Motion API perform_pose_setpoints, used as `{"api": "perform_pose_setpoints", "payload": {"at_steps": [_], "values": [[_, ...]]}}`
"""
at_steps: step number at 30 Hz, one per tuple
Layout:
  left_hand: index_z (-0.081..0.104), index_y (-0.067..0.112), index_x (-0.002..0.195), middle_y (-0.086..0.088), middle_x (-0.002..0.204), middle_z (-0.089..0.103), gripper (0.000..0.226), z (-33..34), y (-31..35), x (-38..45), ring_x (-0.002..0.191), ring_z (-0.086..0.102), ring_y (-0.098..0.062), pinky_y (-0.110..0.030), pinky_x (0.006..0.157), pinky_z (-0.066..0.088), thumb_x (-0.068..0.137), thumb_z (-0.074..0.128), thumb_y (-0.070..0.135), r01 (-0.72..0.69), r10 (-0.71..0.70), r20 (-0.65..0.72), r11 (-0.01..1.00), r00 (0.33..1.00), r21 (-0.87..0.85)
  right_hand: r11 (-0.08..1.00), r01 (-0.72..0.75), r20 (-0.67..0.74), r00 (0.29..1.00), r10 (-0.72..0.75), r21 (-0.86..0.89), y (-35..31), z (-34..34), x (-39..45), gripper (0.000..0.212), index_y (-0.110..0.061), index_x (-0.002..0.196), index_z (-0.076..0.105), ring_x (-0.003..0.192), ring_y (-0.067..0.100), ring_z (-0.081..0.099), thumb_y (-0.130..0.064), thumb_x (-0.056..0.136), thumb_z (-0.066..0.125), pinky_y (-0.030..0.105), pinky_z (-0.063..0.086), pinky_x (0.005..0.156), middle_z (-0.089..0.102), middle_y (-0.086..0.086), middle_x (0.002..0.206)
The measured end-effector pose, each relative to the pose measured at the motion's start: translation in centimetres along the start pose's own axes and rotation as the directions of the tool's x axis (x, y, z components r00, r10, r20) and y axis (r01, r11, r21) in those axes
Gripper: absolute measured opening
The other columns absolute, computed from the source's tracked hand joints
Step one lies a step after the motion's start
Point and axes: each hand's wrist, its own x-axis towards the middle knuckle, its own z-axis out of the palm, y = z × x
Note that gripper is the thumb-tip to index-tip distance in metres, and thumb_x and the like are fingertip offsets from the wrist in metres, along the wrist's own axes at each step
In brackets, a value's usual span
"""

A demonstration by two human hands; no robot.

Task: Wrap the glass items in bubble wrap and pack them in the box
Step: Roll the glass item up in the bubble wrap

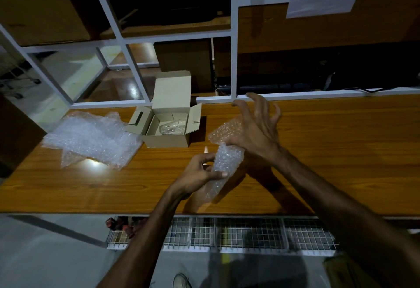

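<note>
My left hand grips a bundle of bubble wrap rolled around an item that I cannot make out, held just above the wooden table. A loose flap of the same wrap sticks up behind it. My right hand is over that flap with its fingers spread and relaxed, the palm against the wrap. A small open cardboard box stands at the table's back, left of my hands, and a clear glass item lies inside it.
A pile of spare bubble wrap sheets lies on the table's left part. A white metal shelf frame rises behind the table, holding brown cartons. Wire baskets hang below the table's front edge.
</note>
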Motion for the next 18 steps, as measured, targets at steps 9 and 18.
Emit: {"api": "perform_pose_setpoints", "payload": {"at_steps": [9,18], "values": [[0.064,0.018,0.136,0.008,0.130,0.073,0.052,1.0,0.1,0.1,0.119,0.069,-0.011,-0.028,0.094,0.059,0.088,0.080,0.007,-0.096,0.090,-0.118,0.994,0.989,-0.043,0.500,-0.592,0.433,0.805,0.406,0.632,-2.0,1.1,-1.4,0.143,-0.039,0.164,-0.013,0.149,0.038,0.039,-0.020,0.071,0.094,0.061,0.047,0.109,0.025,0.011,0.170],[0.060,0.010,0.142,-0.006,0.134,0.072,0.060,1.5,-0.2,0.4,0.117,0.073,-0.028,-0.043,0.093,0.063,0.086,0.080,0.004,-0.092,0.054,-0.153,0.963,0.987,-0.253,0.531,-0.284,0.211,0.958,0.196,0.798,-2.1,1.1,-1.3,0.045,-0.029,0.120,0.061,0.102,0.011,0.070,-0.002,0.088,0.077,0.028,0.063,0.071,0.067,-0.010,0.116]]}}
